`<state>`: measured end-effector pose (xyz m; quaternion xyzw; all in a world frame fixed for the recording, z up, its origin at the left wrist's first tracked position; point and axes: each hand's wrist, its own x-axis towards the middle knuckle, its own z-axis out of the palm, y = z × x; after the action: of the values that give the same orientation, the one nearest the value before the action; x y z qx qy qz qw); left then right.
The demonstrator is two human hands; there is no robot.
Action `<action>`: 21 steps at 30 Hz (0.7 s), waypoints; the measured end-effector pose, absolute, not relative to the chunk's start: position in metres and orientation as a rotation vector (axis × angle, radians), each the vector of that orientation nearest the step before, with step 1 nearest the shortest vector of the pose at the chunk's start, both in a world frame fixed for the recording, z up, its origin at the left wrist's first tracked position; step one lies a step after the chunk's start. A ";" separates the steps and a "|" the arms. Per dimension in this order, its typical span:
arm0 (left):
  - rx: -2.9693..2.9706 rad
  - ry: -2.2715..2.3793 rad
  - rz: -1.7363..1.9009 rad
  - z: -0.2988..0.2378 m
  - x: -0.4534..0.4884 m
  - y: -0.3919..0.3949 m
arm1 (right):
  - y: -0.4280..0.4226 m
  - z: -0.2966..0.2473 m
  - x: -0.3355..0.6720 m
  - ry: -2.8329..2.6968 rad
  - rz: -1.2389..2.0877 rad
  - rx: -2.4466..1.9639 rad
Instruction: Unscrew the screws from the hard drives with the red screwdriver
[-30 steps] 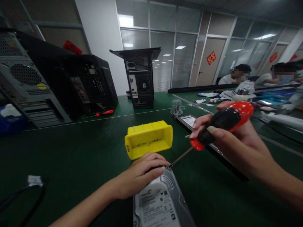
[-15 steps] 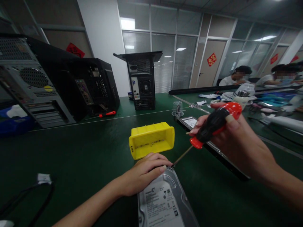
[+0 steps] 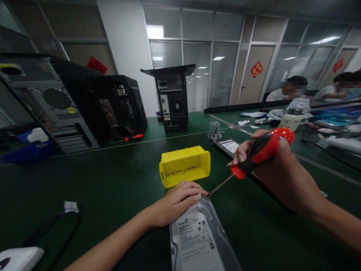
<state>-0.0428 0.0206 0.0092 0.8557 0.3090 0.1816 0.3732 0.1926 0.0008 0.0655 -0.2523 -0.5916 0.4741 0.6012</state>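
Observation:
A silver hard drive (image 3: pixel 201 239) lies on the green table (image 3: pixel 113 180) close in front of me. My left hand (image 3: pixel 176 201) rests curled over the drive's far left corner and holds it down. My right hand (image 3: pixel 278 169) is wrapped round the red and black handle of a screwdriver (image 3: pixel 258 152). The thin shaft slants down to the left. Its tip meets the drive's far edge right beside my left fingertips.
A yellow plastic bin (image 3: pixel 184 165) stands just beyond the drive. Several open computer towers (image 3: pixel 173 98) line the back and left. A second drive (image 3: pixel 229 145), a small clear cup (image 3: pixel 214 130) and a red screwdriver (image 3: pixel 134 137) lie further off. Black cables (image 3: pixel 53 233) trail at left. People sit at right.
The camera view has shifted a little, so everything sits slightly to the right. My right hand has turned on the screwdriver handle. My left hand stays on the drive.

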 end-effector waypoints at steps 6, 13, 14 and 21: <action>2.180 0.796 0.463 0.009 -0.042 0.019 | -0.003 0.069 0.191 -1.388 1.113 -0.549; 2.186 0.792 0.450 0.011 -0.043 0.019 | -0.002 0.071 0.197 -1.374 1.049 -0.624; 2.184 0.794 0.451 0.012 -0.043 0.020 | -0.003 0.070 0.197 -1.386 1.045 -0.622; 2.183 0.794 0.452 0.008 -0.044 0.020 | -0.001 0.068 0.197 -1.497 1.111 -0.528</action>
<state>-0.0436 0.0199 0.0084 0.8540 0.3108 0.1770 0.3780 0.1966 -0.0009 0.0684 -0.2245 -0.6369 0.4726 0.5662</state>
